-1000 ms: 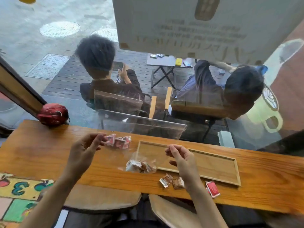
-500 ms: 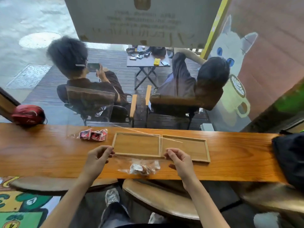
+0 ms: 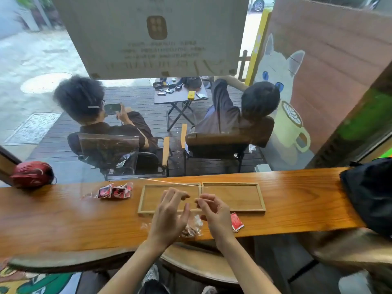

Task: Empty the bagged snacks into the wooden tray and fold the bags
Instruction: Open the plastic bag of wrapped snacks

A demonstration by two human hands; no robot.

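A clear plastic bag of brownish wrapped snacks hangs low over the counter's front edge, between my two hands. My right hand pinches its top edge with thumb and forefinger. Close beside it, my left hand holds the other side of the thin film, which barely shows. Just behind my hands lies the wooden tray, with two compartments and nothing in either. A second clear bag of red packets lies left of the tray. One loose red packet lies by my right wrist.
The wooden counter runs along a window. A red helmet sits at its far left end and a black bag on its right end. Two people sit outside behind the glass.
My hands were spread apart with the bag's mouth stretched between them; they have come together over the tray's front rim. The camera view has swung right and upward.
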